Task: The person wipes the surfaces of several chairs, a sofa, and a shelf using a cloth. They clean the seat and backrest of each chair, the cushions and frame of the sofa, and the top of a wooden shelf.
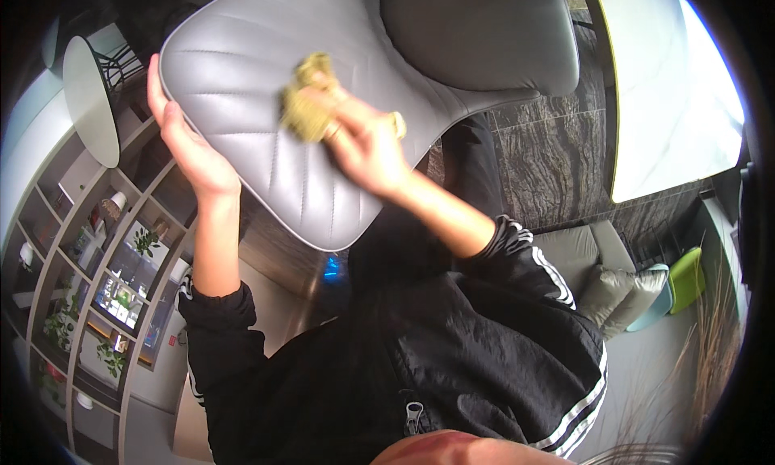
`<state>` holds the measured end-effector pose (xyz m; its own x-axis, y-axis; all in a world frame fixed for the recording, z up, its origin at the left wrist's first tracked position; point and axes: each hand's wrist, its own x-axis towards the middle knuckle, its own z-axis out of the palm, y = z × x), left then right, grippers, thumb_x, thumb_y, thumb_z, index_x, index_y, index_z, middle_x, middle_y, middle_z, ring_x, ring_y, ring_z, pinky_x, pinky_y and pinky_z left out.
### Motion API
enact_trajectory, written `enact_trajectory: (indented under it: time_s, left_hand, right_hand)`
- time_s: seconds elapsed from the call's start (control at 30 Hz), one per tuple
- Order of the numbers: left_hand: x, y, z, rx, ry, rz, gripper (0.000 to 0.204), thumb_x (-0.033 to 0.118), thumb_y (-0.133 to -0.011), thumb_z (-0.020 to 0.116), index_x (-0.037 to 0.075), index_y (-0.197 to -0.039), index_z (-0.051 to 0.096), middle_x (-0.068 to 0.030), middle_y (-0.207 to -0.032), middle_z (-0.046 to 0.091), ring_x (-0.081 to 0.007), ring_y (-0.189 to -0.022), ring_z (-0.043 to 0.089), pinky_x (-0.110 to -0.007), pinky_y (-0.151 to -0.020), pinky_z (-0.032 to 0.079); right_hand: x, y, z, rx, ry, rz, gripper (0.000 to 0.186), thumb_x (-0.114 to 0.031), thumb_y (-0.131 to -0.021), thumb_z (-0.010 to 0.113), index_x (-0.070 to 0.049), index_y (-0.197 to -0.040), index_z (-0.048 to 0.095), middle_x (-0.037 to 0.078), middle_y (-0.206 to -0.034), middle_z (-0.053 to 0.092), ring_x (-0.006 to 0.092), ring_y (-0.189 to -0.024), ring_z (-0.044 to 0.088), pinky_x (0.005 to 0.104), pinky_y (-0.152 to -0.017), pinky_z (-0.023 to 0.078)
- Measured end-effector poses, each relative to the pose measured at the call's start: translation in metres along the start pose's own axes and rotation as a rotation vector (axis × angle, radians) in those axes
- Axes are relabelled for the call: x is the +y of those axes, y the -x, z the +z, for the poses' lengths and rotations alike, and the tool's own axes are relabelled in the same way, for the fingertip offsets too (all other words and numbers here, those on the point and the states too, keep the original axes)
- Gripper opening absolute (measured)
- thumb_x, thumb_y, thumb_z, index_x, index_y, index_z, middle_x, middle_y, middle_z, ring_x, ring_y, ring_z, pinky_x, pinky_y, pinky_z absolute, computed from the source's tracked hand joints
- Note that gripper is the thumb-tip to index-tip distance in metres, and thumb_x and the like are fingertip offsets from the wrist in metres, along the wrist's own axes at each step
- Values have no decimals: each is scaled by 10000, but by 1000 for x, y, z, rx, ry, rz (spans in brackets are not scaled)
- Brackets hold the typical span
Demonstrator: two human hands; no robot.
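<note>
A grey padded chair [242,69] with stitched lines across its backrest fills the upper middle; its smooth darker seat [484,33] lies to the right. My right hand [367,142] grips a crumpled yellow cloth [305,114] and presses it on the stitched padding; hand and cloth are slightly blurred. At the backrest's left edge, my left hand [190,146] rests with its fingers stretched out along the rim, palm against the side, holding no loose thing.
To the right stands a white marble-look table [670,85] with a gold edge. Shelving [121,182] with plants curves along the left, below a round table [90,102]. A grey sofa [569,251] with cushions and a green chair [686,279] are at the lower right.
</note>
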<state>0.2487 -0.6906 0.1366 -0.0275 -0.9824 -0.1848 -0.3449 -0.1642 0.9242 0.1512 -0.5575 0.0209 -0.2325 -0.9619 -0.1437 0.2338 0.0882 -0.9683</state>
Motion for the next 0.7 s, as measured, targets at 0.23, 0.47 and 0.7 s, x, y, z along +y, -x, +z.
enact_trajectory:
  time_s: [0.23,0.47,0.7]
  left_hand:
    - [-10,3,-16,124,383,-247,661,453,-990,278,43,-1501,364,-163,-1447,488,-307,-1330,476,-441,-1123,375]
    - [-10,3,-8,81,379,-56,715,475,-998,301,-45,-1488,348,-177,-1529,392,-284,-1427,359,-403,-1187,246]
    - [-4,0,-12,-73,283,8,723,488,-973,257,-5,-1470,439,-159,-1495,469,-258,-1392,432,-391,-1158,326]
  right_hand:
    - [-51,-54,47,-147,135,-443,509,-46,-812,653,-139,-1313,655,151,-1471,522,350,-1390,464,487,-1166,365]
    - [-51,-135,65,44,33,-650,467,-64,-784,693,-124,-1247,681,164,-1317,635,363,-1308,537,461,-1105,441]
    - [-43,-16,26,-272,117,-461,355,-104,-862,669,-51,-1213,680,172,-1333,629,360,-1314,544,496,-1103,425]
